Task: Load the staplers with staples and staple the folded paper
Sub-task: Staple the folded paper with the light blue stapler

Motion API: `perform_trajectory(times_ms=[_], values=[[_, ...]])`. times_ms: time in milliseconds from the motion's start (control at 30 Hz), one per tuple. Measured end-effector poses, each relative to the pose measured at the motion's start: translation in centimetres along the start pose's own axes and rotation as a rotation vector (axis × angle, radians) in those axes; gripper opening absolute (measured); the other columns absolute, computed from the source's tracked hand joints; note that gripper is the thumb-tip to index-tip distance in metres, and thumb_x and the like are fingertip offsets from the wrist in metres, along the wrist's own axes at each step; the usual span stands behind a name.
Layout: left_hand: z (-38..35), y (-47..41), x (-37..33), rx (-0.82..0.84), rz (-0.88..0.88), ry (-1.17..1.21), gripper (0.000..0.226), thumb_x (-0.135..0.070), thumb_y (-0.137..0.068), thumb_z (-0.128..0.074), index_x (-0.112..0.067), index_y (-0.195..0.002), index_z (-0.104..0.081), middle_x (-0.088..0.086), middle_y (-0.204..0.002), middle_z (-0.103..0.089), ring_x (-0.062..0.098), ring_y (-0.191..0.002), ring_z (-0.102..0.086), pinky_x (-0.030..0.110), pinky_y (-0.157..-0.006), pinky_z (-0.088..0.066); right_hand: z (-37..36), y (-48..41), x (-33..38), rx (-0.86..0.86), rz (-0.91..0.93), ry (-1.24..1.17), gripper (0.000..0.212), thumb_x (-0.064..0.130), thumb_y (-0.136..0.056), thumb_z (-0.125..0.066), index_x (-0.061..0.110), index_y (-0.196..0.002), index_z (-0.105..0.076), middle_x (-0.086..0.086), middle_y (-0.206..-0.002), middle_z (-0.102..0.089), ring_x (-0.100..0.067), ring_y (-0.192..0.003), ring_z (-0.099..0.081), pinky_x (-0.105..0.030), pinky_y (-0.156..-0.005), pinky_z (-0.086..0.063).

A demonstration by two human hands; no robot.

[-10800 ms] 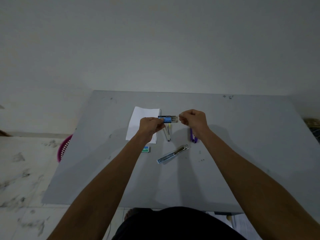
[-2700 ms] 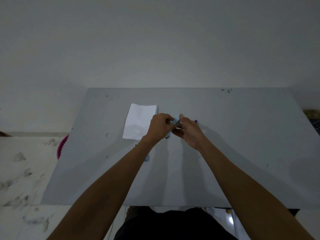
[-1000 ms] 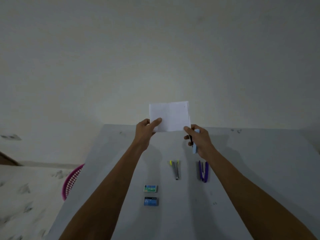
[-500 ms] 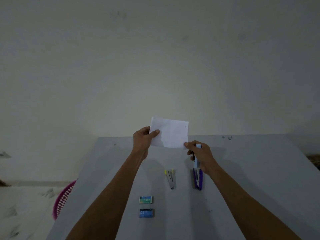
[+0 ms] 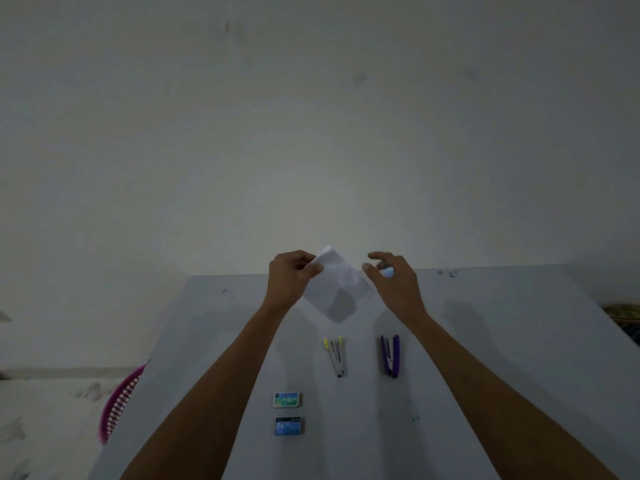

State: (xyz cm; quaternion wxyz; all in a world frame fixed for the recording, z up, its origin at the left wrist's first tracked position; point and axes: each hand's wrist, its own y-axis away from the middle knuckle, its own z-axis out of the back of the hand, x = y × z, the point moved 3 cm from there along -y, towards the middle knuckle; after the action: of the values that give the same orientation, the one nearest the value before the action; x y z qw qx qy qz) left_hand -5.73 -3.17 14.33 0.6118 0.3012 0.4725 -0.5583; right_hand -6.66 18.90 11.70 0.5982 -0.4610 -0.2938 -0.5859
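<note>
My left hand [image 5: 291,277] pinches the upper corner of the folded white paper [image 5: 334,285], which hangs tilted above the far part of the grey table [image 5: 502,341]. My right hand [image 5: 394,282] is just right of the paper and grips a light blue stapler [image 5: 387,271], mostly hidden inside the fist. A yellow-tipped grey stapler [image 5: 336,356] and a purple stapler [image 5: 390,355] lie side by side on the table below the hands. Two staple boxes lie nearer to me: a green-labelled one [image 5: 287,400] and a blue one [image 5: 288,426].
A pink plastic basket [image 5: 119,403] stands on the floor beside the table's left edge. A plain wall rises behind the table. Something dark and patterned [image 5: 623,317] shows at the right edge.
The paper has turned from level to tilted, and it now hangs from my left hand alone. My right hand has come off the paper's corner and still holds the light blue stapler.
</note>
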Motion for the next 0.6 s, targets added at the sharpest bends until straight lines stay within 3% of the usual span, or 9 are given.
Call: perform_trajectory(times_ms=[100, 200, 300, 467, 600], values=[[-0.9, 0.1, -0.7, 0.082, -0.101, -0.134, 0.003, -0.009, -0.076, -0.073, -0.011, -0.079, -0.074, 0.001, -0.072, -0.070, -0.002, -0.057, -0.059, 0.008, -0.052, -0.041, -0.5, -1.1, 2.2, 0.138, 0.137, 0.080, 0.029, 0.044, -0.083, -0.067, 0.038, -0.111, -0.064, 0.006, -0.104, -0.060, -0.009, -0.095, -0.059, -0.028, -0.083, -0.048], [-1.6, 0.2, -1.3, 0.152, -0.199, -0.226, 0.005, -0.010, -0.077, -0.072, -0.011, -0.080, -0.075, -0.002, -0.071, -0.069, -0.002, -0.059, -0.059, 0.008, -0.056, -0.039, -1.1, -1.6, 3.4, 0.281, 0.222, 0.207, 0.023, 0.043, -0.084, -0.066, 0.037, -0.106, -0.067, 0.007, -0.100, -0.064, -0.011, -0.094, -0.060, -0.036, -0.085, -0.051], [-1.7, 0.2, -1.4, 0.177, -0.230, -0.283, 0.006, -0.010, -0.078, -0.071, -0.009, -0.082, -0.076, 0.001, -0.075, -0.071, 0.007, -0.063, -0.059, 0.007, -0.057, -0.039, -1.1, -1.8, 3.6, 0.273, 0.234, 0.270, 0.011, 0.043, -0.083, -0.065, 0.036, -0.092, -0.066, 0.009, -0.095, -0.065, -0.011, -0.089, -0.059, -0.038, -0.080, -0.051], [-1.8, 0.0, -1.6, 0.239, -0.248, -0.364, 0.011, -0.010, -0.079, -0.071, -0.006, -0.088, -0.076, 0.005, -0.079, -0.073, 0.011, -0.067, -0.062, 0.008, -0.059, -0.041, -1.1, -1.6, 3.5, 0.324, 0.310, 0.325, 0.017, 0.042, -0.082, -0.068, 0.036, -0.098, -0.066, 0.010, -0.096, -0.063, -0.010, -0.088, -0.058, -0.031, -0.074, -0.048], [-2.1, -0.1, -1.8, 0.266, -0.243, -0.365, 0.008, -0.012, -0.078, -0.072, -0.010, -0.085, -0.076, 0.003, -0.076, -0.073, 0.005, -0.061, -0.060, 0.008, -0.056, -0.040, -1.4, -1.7, 3.9, 0.305, 0.342, 0.368, 0.006, 0.033, -0.082, -0.068, 0.028, -0.078, -0.066, 0.006, -0.083, -0.061, -0.013, -0.077, -0.057, -0.037, -0.068, -0.050]])
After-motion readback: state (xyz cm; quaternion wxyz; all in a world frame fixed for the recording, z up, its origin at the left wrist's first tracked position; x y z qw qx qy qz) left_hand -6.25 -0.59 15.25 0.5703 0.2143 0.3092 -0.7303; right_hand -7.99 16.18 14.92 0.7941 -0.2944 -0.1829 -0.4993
